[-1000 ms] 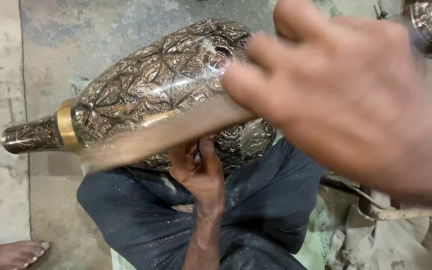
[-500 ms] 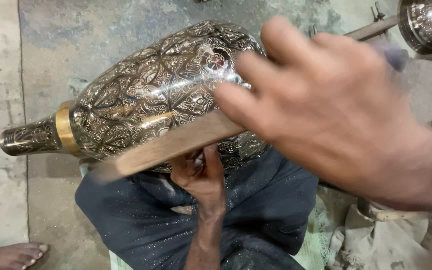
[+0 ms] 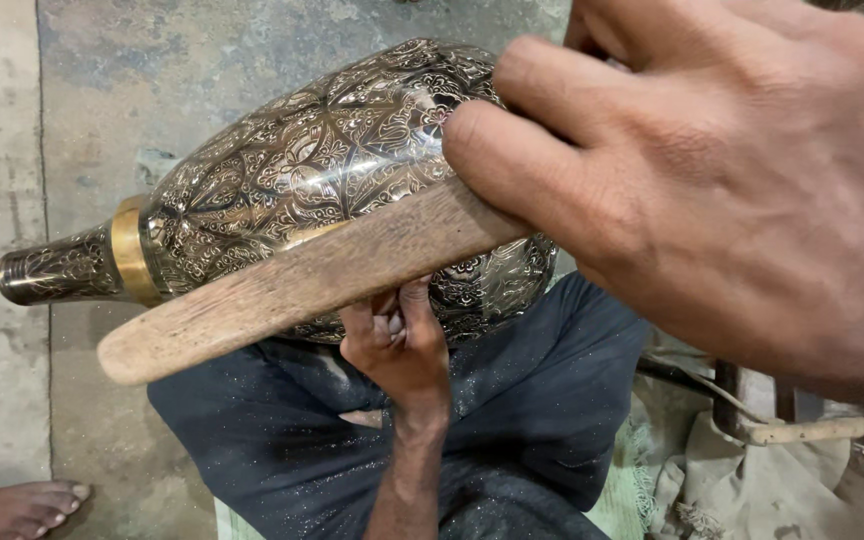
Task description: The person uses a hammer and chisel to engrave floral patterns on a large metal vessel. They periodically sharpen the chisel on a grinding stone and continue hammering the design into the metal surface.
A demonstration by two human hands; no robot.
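Your right hand (image 3: 742,190) is closed around the thick end of a wooden stick (image 3: 302,285), fingers (image 3: 542,190) wrapped over it so the flat length lies slanting across the belly of the vase (image 3: 332,170). Your left hand (image 3: 402,345) comes up from below, its fingers pressed against the underside of the vase to prop it; how far they curl round the metal is hidden behind the stick, but they are bearing on it rather than hanging free.

The vase is an engraved metal one, dark and silvery with a gold band at the shoulder, lying on its side above your lap (image 3: 282,430), its neck (image 3: 52,270) pointing left over the concrete floor (image 3: 102,80).

The risks, as I judge them: the support below is a single small contact point under a rounded, polished body, so a push from the stick that is off-centre could roll the vase off your left fingers and send it down onto the floor, denting the engraving. Those left fingertips also sit close under the stick's edge; if it slips downward it could catch them. The neck overhangs with nothing beneath it, so any tilt will drop that end first. A bare foot (image 3: 17,505) lies at the lower left, near where it would land.
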